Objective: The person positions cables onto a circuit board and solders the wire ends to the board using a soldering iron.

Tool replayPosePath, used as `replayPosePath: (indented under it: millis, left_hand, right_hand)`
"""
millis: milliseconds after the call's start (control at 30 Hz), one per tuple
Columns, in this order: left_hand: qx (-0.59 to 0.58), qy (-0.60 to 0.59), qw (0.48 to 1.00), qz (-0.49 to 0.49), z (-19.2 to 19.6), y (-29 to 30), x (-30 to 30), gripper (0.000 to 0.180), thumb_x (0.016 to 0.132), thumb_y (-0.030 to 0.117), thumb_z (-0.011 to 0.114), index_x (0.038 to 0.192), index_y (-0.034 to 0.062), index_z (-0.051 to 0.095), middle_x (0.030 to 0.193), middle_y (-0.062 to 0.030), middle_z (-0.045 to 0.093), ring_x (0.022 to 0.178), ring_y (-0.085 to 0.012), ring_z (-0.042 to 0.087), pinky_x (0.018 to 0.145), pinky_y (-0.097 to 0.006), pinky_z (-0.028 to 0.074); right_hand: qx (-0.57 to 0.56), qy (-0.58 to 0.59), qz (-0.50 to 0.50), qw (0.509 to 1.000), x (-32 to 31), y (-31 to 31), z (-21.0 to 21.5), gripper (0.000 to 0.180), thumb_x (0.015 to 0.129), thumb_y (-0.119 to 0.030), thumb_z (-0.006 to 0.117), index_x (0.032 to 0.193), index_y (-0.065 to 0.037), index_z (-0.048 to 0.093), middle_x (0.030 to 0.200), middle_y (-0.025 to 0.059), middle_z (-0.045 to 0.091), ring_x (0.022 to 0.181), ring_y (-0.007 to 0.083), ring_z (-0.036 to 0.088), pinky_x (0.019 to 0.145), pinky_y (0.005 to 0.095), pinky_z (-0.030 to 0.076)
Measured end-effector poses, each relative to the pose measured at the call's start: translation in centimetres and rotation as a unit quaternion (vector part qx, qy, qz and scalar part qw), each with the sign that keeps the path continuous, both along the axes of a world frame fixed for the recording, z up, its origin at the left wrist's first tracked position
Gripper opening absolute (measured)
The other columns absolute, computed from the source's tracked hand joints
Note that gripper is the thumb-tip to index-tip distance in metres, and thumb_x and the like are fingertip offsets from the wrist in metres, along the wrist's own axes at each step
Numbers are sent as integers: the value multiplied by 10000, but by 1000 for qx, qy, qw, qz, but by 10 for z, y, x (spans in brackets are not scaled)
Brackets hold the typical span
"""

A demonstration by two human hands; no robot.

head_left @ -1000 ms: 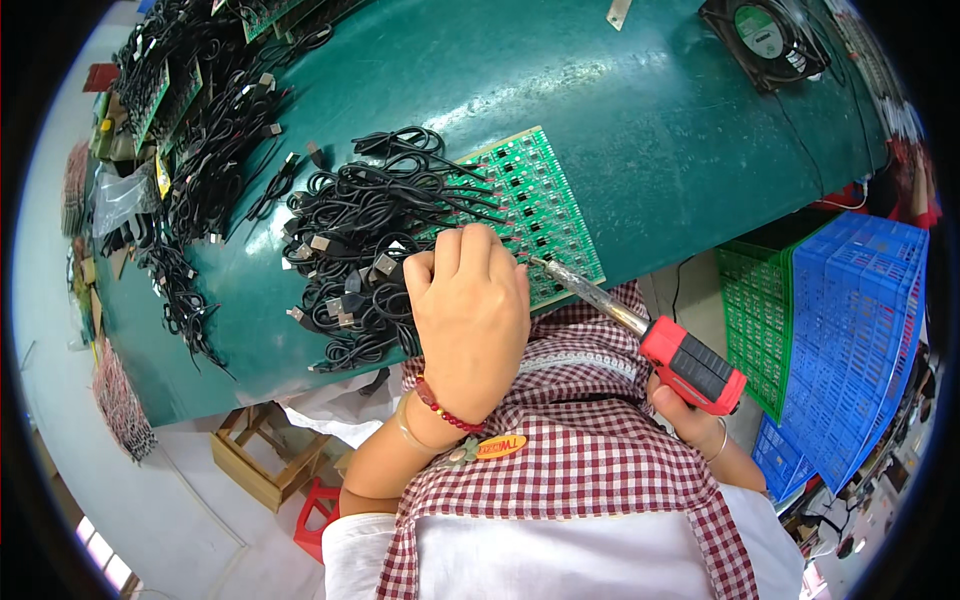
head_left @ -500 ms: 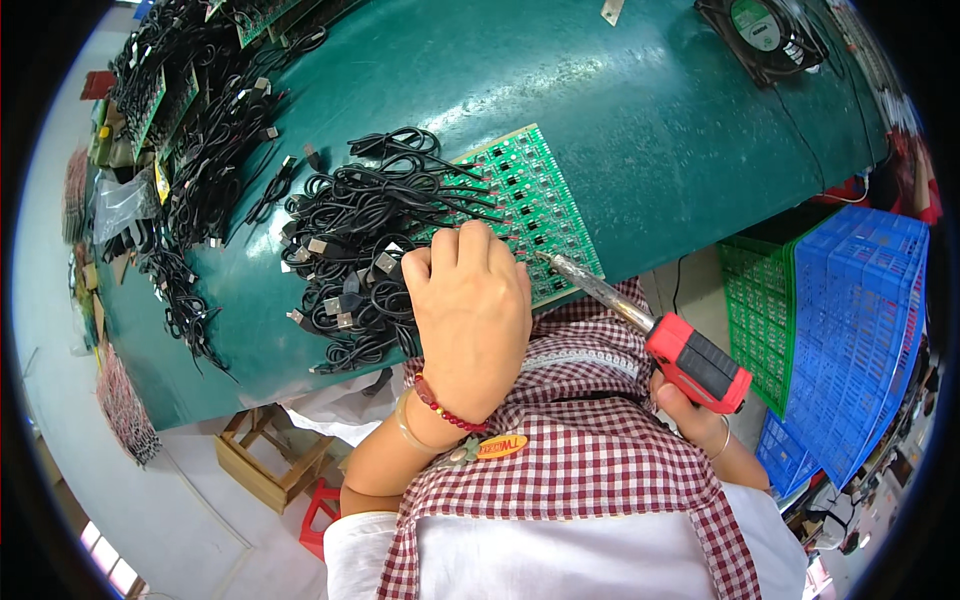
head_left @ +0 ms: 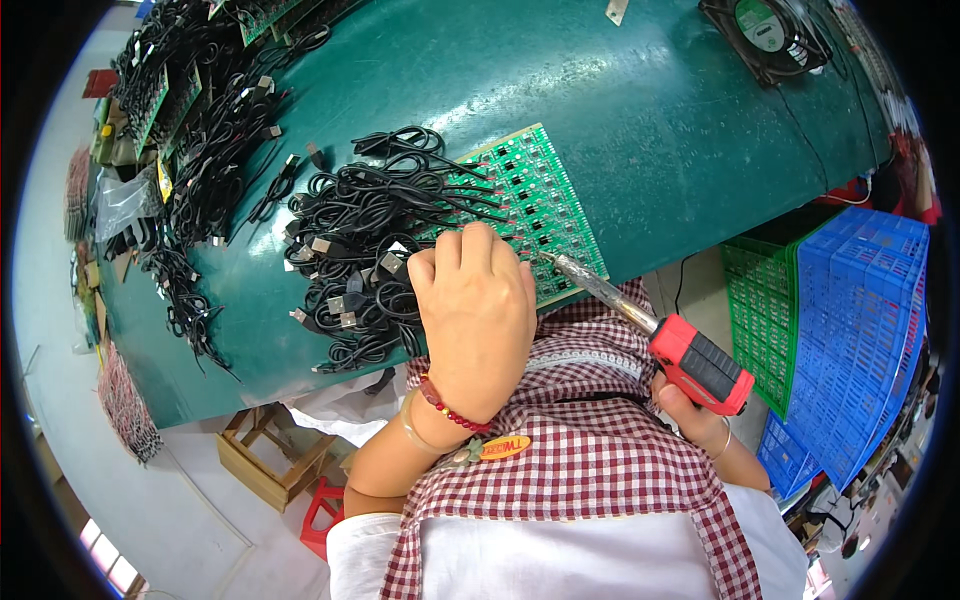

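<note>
Partly under left fingers (head_left: 478, 246), green circuit board (head_left: 548, 198)

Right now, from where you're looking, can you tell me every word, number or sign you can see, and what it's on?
Orange oval badge on the checked apron: it has lettering, but I won't copy it out.
Round green label on the black fan: print too small to read.
Green circuit board: any markings are too tiny to read.
Red soldering iron: no words I can make out.
</note>
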State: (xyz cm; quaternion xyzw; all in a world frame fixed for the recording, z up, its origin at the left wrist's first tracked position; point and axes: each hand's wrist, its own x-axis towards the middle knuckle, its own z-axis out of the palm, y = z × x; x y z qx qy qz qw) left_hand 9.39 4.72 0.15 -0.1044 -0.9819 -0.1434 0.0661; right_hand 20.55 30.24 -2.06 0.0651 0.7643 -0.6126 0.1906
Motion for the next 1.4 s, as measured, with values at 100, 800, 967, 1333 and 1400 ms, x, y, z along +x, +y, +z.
replayPosePath:
  millis: [100, 800, 967, 1333, 1400]
  left_hand:
    - [-1, -4, 1000, 1, 0, 0, 0, 114, 743, 71, 677, 772, 53, 569, 869, -68, 545, 829, -257, 523, 734, -388, 362]
    - [0, -3, 1000, 5, 0, 1, 0, 103, 762, 72, 671, 774, 47, 571, 858, -69, 543, 825, -251, 530, 734, -381, 361]
    - [9, -5, 1000, 7, 0, 1, 0, 114, 754, 70, 680, 770, 48, 569, 858, -69, 543, 825, -252, 531, 740, -380, 360]
    - [7, -6, 1000, 4, 0, 0, 0, 106, 755, 67, 673, 762, 50, 569, 858, -72, 544, 826, -254, 532, 732, -380, 363]
    - [4, -7, 1000, 4, 0, -1, 1, 103, 757, 67, 670, 760, 49, 569, 858, -72, 544, 825, -254, 531, 731, -380, 363]
  right_hand:
    - [-2, -14, 4, 1000, 0, 1, 1, 126, 744, -138, 711, 780, -41, 640, 732, 74, 622, 650, 218, 595, 581, 326, 467]
    - [12, -2, 33, 999, 0, 0, -6, 135, 735, -134, 722, 815, -50, 655, 797, 85, 630, 677, 215, 613, 593, 331, 476]
    - [4, -9, 13, 1000, 4, 0, -5, 115, 732, -124, 710, 795, -48, 650, 777, 80, 636, 685, 226, 610, 605, 339, 476]
    - [-15, -24, 11, 1000, 5, 0, -5, 99, 754, -124, 705, 778, -51, 641, 740, 65, 635, 703, 226, 606, 622, 340, 470]
    - [-11, -4, 17, 1000, 5, -2, -5, 105, 764, -130, 706, 788, -49, 643, 737, 65, 634, 701, 223, 605, 620, 338, 472]
